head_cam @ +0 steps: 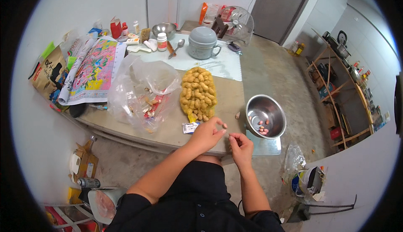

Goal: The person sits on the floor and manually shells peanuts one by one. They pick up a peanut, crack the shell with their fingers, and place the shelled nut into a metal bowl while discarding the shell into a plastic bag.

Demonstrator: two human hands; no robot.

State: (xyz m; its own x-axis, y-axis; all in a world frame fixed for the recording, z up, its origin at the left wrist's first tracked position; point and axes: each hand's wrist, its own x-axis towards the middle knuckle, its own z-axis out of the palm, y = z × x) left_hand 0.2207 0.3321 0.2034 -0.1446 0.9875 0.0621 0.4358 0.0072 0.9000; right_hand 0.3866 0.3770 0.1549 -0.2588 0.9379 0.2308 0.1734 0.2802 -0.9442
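Note:
Near the table's front edge, my left hand (207,134) is beside a yellow mesh bag of unshelled peanuts (198,90), with a peanut kernel (224,126) at its fingertips. My right hand (241,147) faces it with curled fingers; whatever lies in them is hidden. To the right stands a steel bowl (271,115) with several pink kernels inside. A peanut piece (237,115) lies on the table left of the bowl. Left of the mesh bag, a clear plastic bag (143,90) holds shell scraps. A printed label (190,128) sits by my left wrist.
A grey lidded pot (203,43), a spoon (177,48), a white bottle (161,42) and another steel bowl (164,29) stand farther back. A rolled colourful chart (94,68) lies at left. Beyond are a fan (236,22) and a wooden shelf (343,84); a bucket (307,183) stands at lower right.

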